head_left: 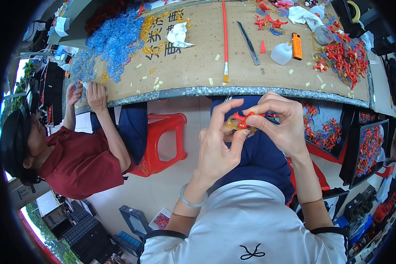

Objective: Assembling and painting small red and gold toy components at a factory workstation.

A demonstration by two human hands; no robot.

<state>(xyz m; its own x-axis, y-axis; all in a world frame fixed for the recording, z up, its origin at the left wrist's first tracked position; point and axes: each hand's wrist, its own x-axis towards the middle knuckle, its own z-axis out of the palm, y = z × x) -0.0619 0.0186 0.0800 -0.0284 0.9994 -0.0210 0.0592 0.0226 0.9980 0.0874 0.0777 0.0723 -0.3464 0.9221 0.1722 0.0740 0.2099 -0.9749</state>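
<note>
Both the left hand (218, 147) and the right hand (286, 125) of a person in a white shirt with dark trim (251, 207) are clamped by thumb and fingers on a small plastic piece in glossy red and translucent yellow (240, 119). The piece sits between the hands, above navy trousers (251, 163), by the near edge of a table topped with brown cardboard (189, 70).

Large black handwritten-looking characters (166, 37) stand sideways on the cardboard at far left, partly covered by yellow translucent pieces (150, 27). An orange oblong case (297, 46) at right bears dark marks too small to read; a black looping line motif (252, 251) decorates the shirt.

The left forearm, ringed by a pale bangle (192, 198), rises from the lower edge, its thumb below the piece and its index finger arched above. The right wrist bends inward, thumb and forefinger meeting at the red part, other fingers curled.

A red-handled brush (225, 44) lies beyond the hands, near a slim dark knife (249, 43). At left, a co-worker in a dark red shirt (83, 163) works beside a blue translucent heap (114, 42).
</note>
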